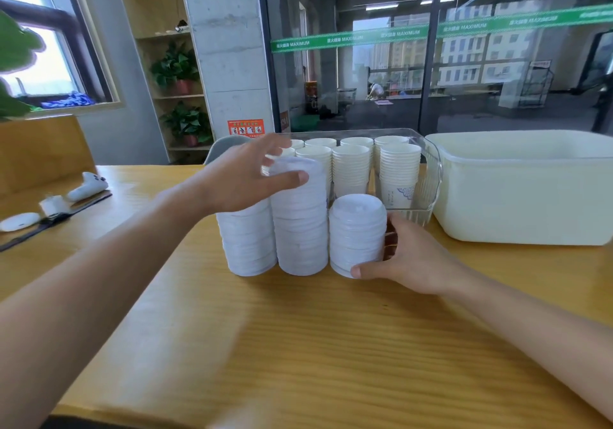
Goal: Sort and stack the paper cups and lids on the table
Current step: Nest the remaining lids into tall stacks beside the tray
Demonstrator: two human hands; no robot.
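Head view: three lid stacks (300,223); left hand (245,176) grip wide atop middle; right hand (408,259) grip holds right stack (356,234).

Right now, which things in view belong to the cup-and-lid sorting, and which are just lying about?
Job:
lid stacks, three side by side
cup stacks in the clear bin
left hand over the middle lid stack
right hand against the short lid stack

Lying about:
white tub
game controller
white case
potted plants
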